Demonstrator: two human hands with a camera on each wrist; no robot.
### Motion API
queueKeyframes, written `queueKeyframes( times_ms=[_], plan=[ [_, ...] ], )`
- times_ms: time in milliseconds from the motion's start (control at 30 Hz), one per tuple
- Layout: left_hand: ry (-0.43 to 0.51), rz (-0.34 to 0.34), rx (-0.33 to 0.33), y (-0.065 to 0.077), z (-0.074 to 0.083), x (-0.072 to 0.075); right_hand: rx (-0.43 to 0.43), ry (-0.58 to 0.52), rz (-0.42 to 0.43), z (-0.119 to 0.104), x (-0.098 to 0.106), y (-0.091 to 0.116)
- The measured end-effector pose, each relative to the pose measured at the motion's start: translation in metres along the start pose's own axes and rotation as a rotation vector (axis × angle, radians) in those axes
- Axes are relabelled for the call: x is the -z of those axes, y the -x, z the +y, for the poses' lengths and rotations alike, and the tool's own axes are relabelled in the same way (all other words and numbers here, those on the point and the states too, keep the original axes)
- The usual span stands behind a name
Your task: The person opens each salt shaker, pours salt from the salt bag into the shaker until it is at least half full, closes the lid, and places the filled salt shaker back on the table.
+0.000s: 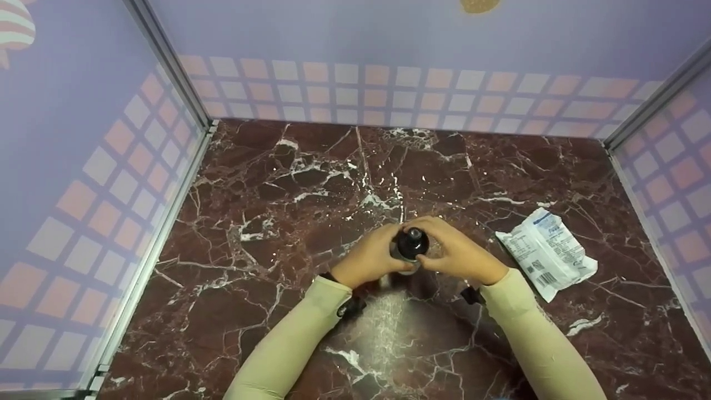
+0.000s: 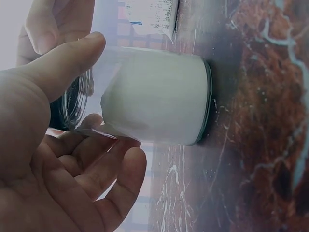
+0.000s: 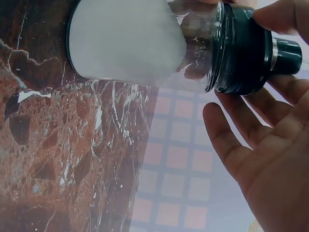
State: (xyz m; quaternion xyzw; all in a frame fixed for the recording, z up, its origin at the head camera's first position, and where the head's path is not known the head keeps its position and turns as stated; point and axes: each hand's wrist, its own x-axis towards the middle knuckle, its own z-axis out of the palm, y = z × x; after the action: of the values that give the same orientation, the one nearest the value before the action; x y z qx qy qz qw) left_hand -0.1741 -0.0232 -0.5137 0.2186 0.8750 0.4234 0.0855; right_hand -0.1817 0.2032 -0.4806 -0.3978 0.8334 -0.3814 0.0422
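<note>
A clear glass jar [image 2: 159, 96], part filled with white grains heaped higher on one side, stands upright on the marbled tabletop. Its black lid [image 3: 248, 50] with a small knob sits on the mouth. The left hand [image 1: 371, 254] curls round the jar's upper part just under the lid, thumb along the near side. My right hand [image 1: 458, 250] holds the lid from the other side, thumb and fingers against its rim. In the head view both hands hide most of the glass.
A crumpled white printed packet [image 1: 547, 253] lies to the right of the right forearm. White specks [image 1: 397, 191] are scattered on the tabletop [image 1: 266, 316] beyond the jar. Tile-patterned panels [image 1: 389, 89] enclose the back and both sides.
</note>
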Motion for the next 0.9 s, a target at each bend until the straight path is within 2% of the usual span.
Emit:
queueKeyframes(
  times_ms=[200,400,500,567,633,767,900],
  plan=[
    [-0.020,0.020,0.002,0.000,0.000,-0.004,-0.023,0.056,0.108,-0.003,-0.006,0.004],
    [-0.026,0.034,0.025,0.001,0.001,-0.004,-0.148,0.156,0.276,-0.014,-0.025,0.008],
    [-0.032,0.036,0.027,0.000,0.002,-0.004,-0.222,0.262,0.368,-0.022,-0.036,0.009],
    [-0.029,0.041,0.029,0.000,0.002,-0.005,-0.273,0.333,0.401,-0.027,-0.040,0.009],
    [-0.031,0.042,0.035,0.000,0.003,-0.005,-0.303,0.369,0.411,-0.030,-0.041,0.008],
    [-0.031,0.046,0.049,0.000,0.004,-0.005,-0.336,0.353,0.373,-0.031,-0.039,0.007],
    [-0.027,0.042,0.051,0.000,0.004,-0.005,-0.301,0.331,0.317,-0.028,-0.034,0.006]
  ],
)
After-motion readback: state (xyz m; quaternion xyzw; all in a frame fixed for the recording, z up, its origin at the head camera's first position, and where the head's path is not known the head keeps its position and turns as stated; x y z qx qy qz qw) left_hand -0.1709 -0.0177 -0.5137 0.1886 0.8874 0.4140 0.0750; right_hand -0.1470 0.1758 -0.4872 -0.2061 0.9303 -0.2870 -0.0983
